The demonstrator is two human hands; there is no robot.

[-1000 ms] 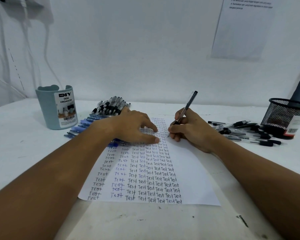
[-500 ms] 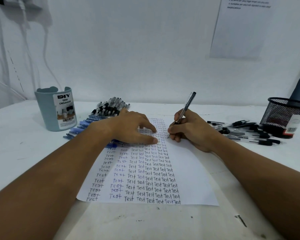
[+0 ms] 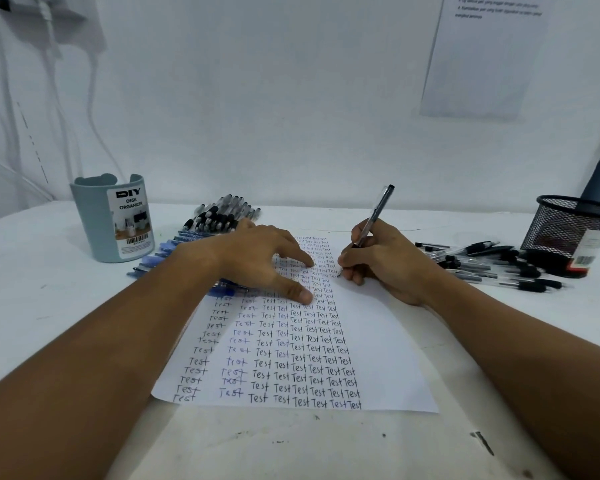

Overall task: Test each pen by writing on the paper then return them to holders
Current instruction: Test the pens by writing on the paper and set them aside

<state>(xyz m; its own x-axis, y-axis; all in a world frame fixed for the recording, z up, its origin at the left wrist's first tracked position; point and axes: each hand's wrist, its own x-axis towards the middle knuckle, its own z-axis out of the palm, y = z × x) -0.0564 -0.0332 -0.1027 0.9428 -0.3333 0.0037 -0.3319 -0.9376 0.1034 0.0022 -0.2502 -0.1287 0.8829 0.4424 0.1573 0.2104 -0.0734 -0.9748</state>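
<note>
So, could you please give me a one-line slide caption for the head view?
Right hand writes with a black pen while the left hand steadies the paper filled with "Test".

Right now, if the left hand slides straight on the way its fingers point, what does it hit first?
Likely the right hand gripping the pen. The left hand lies flat on the paper, fingers aimed right at it across a small gap; depth unclear.

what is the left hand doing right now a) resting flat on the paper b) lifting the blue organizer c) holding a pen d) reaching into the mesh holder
a, the left hand lies with straight fingers on the paper, holding nothing.
</note>
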